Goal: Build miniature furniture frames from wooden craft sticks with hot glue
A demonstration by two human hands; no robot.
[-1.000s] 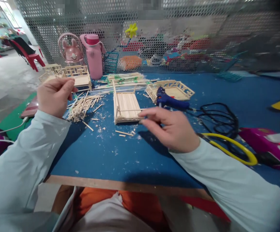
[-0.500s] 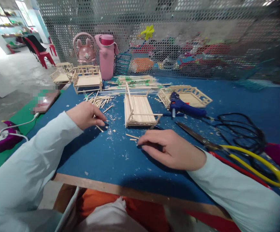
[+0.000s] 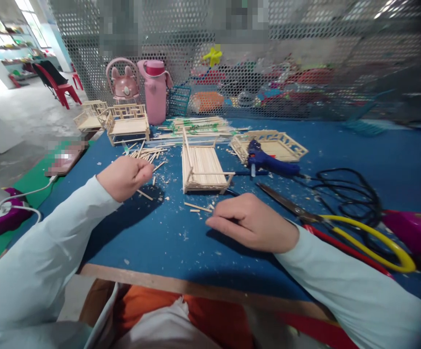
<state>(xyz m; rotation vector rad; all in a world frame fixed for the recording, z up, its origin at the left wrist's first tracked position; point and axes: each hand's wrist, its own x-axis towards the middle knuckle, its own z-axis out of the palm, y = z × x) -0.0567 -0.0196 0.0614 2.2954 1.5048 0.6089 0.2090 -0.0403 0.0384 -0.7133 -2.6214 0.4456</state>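
Observation:
My left hand (image 3: 123, 176) is curled into a fist just above the blue table (image 3: 159, 242), beside a scattered pile of thin wooden sticks (image 3: 145, 154). One loose stick (image 3: 145, 195) lies under it. I cannot see anything inside the fist. My right hand (image 3: 256, 222) rests on the table with its fingers drawn together. Its fingertips are near a few short stick pieces (image 3: 196, 207). Just beyond both hands sits a small stick-built frame (image 3: 202, 167).
A blue glue gun (image 3: 270, 163) lies by a second stick frame (image 3: 272, 145). Yellow-handled scissors (image 3: 344, 224) and a black cable (image 3: 344, 191) are at the right. At the back stand finished stick benches (image 3: 126, 123), a pink bottle (image 3: 155, 92) and a mesh wall. A phone (image 3: 65, 157) lies left.
My left hand came down from face height to the stick pile, then rose slightly, closed. My right hand dropped from the frame onto the table and curled its fingers.

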